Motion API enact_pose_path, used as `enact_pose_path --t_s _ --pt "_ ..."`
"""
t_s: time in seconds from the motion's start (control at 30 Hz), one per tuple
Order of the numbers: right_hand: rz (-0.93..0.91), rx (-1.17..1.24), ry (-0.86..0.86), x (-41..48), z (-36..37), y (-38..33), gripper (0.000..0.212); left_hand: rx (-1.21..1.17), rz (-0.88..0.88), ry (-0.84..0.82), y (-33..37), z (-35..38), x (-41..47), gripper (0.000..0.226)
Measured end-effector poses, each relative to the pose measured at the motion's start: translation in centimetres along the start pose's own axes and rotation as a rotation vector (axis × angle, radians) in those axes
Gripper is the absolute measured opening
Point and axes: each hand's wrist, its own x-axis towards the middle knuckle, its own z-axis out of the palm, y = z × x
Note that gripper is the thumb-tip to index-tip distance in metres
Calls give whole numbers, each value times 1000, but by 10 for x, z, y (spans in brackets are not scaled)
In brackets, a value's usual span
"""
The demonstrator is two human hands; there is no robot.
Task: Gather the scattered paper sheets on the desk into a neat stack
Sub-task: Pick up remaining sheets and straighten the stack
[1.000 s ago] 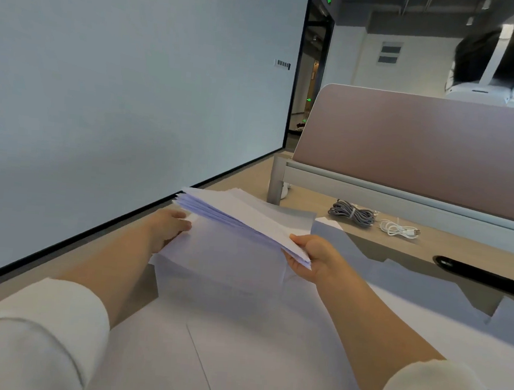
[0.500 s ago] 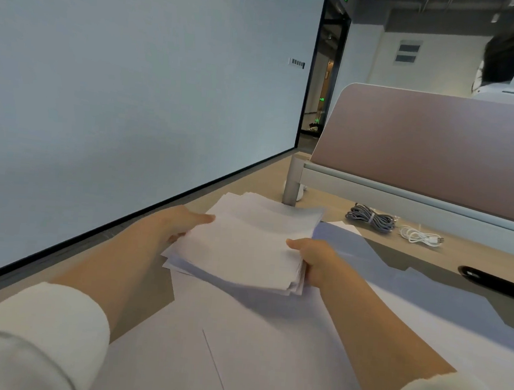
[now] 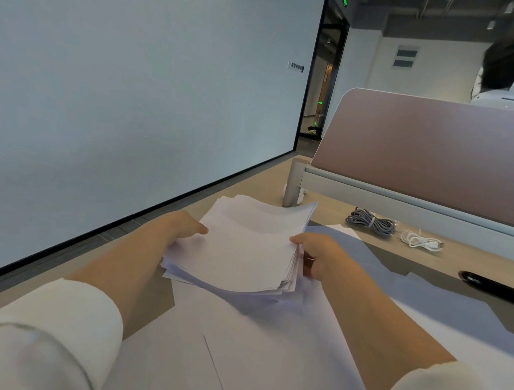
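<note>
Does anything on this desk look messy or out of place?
Yes. The paper stack, held between the left hand and the right hand, is uneven: its near and right edges fan out, the sheets not aligned. Beneath it, loose sheets lie overlapping at odd angles across the desk. Nothing looks torn or spilled.

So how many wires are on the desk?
2: a grey coiled wire by the divider, and a white wire just right of it. Papers might hide more.
</note>
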Motion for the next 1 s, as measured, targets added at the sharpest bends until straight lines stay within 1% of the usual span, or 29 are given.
enact_pose_path --t_s 0.03,0.1,0.13,0.3,0.37,0.43,0.47,0.53,0.6,0.63,0.67,0.73,0.77,0.8,0.87,0.9,0.93,1.0 --pt "0 -2 -5 0 0 -1 14 6 3 -2 1 1 0 62" --pt "-3 -4 -11 0 3 -3 35 30 11 9 2 3 0 62" --pt "-10 2 -24 1 3 -3 39 35 14 10 3 4 -1 62" --pt "-12 13 -31 0 1 0 33 27 15 14 4 2 -2 63" --pt "-17 15 -45 1 0 1 33 9 17 9 0 2 -3 56" --pt "-5 -20 -58 4 0 2 37 -38 53 -40 -6 1 -3 47" --pt "-10 -28 -64 5 1 2 36 -97 69 -86 -8 -1 -3 41" --pt "-20 -49 -73 7 1 2 31 -332 49 -213 -12 -7 -4 32" --pt "-24 -42 -100 4 -2 1 18 -552 29 -314 -17 -18 -10 34" --pt "-29 -18 -128 2 -5 0 9 -628 28 -329 -21 -24 -12 38" --pt "-33 2 -169 -1 -9 -1 6 -687 50 -340 -23 -30 -16 38" --pt "-75 66 -265 -10 -16 -5 8 -805 128 -362 -26 -41 -32 26" --pt "-112 123 -307 -15 -20 -7 9 -850 190 -359 -28 -46 -40 26" --pt "-148 178 -342 -19 -23 -9 11 -875 266 -365 -31 -48 -48 36" --pt "-189 263 -413 -31 -33 -13 15 -896 410 -440 -34 -51 -69 75" --pt "-199 288 -439 -38 -38 -14 16 -902 462 -485 -34 -51 -80 87" --pt "-206 297 -455 -45 -45 -14 17 -901 500 -515 -32 -48 -91 93" --pt "-215 255 -454 -59 -61 -11 19 -871 538 -544 -26 -39 -114 94"
